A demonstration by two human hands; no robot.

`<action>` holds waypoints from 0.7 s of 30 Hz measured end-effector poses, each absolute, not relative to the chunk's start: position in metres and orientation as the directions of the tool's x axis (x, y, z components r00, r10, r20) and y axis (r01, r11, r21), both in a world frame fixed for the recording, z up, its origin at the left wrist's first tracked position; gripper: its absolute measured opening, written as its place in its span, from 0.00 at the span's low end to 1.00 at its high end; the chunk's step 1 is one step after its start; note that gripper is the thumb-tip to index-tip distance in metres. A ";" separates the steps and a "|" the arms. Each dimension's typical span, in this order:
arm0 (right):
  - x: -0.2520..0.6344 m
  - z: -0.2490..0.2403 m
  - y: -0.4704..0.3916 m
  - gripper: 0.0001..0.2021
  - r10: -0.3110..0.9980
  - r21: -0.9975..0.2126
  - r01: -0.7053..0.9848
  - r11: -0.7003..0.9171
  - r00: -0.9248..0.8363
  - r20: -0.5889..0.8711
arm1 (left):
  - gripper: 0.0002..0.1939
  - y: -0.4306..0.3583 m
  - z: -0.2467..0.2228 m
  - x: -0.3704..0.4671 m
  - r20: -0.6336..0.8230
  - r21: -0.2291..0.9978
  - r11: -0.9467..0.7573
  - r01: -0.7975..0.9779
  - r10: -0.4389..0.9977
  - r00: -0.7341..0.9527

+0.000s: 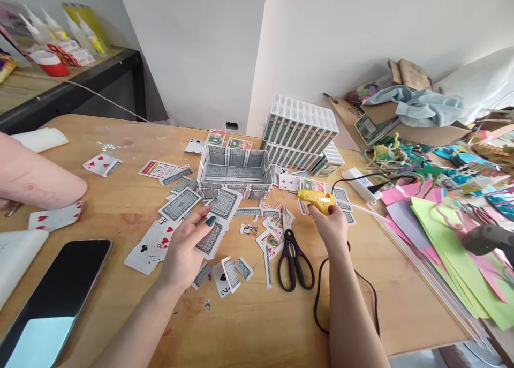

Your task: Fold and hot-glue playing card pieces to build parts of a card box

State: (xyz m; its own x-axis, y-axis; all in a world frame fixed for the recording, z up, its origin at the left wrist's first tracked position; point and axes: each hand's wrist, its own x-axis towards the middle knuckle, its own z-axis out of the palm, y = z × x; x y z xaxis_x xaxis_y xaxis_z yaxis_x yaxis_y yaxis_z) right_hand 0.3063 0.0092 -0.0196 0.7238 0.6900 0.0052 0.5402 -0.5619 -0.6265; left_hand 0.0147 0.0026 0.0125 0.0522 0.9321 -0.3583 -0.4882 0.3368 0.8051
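My left hand (187, 250) grips a few grey-backed playing cards (226, 204), backs up, in front of an open box (235, 191) made of the same cards. In my right hand (331, 226) is a yellow glue gun (316, 198), its nozzle pointing left and its black cord (319, 298) trailing on the table. Black-handled scissors (289, 261) lie between my hands with the blades away from me. Around them are cut card strips and loose face-up cards (150, 245). What the nozzle touches, if anything, I cannot make out.
Stacked card packs (299, 127) stand behind the box. A phone (56, 303) lies at the left, near another person's arm (38, 172). On the right are a power strip (361, 185), clear glue sticks (425, 282), coloured sheets (450, 261) and a cluttered carton (421, 127).
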 end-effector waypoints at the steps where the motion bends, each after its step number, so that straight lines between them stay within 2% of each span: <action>1: 0.305 -0.018 0.010 0.18 0.676 -0.626 0.518 -0.583 0.737 -0.019 | 0.19 0.003 0.011 0.015 -0.378 0.804 0.347 -0.482 0.925 0.036; 4: 0.302 -0.014 0.012 0.18 0.650 -0.629 0.475 -0.616 0.757 -0.065 | 0.17 0.004 0.004 0.016 -0.393 0.813 0.362 -0.457 0.919 0.028; 9: 0.301 -0.014 0.013 0.18 0.663 -0.661 0.462 -0.592 0.745 -0.073 | 0.15 0.003 0.000 0.014 -0.315 0.834 0.321 -0.448 0.945 0.090; 15: 0.301 -0.016 0.012 0.19 0.685 -0.657 0.481 -0.581 0.724 -0.076 | 0.15 0.005 0.001 0.013 -0.360 0.871 0.334 -0.361 0.933 -0.005; 18: 0.299 -0.015 0.012 0.19 0.688 -0.649 0.489 -0.582 0.722 -0.073 | 0.13 0.006 -0.001 0.009 -0.310 0.928 0.290 -0.233 0.949 -0.054; 21: 0.297 -0.016 0.013 0.20 0.692 -0.644 0.494 -0.584 0.718 -0.077 | 0.12 0.006 -0.002 0.006 -0.181 0.982 0.184 0.029 0.979 -0.092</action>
State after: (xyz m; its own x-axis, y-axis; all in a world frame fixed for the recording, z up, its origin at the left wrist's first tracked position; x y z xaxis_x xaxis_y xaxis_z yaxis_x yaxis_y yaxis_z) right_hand 0.2974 0.0126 -0.0158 0.7182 0.6916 -0.0770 0.4935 -0.5842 -0.6443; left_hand 0.0061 0.0056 -0.0020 -0.0922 0.9791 -0.1811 0.0291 0.1845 0.9824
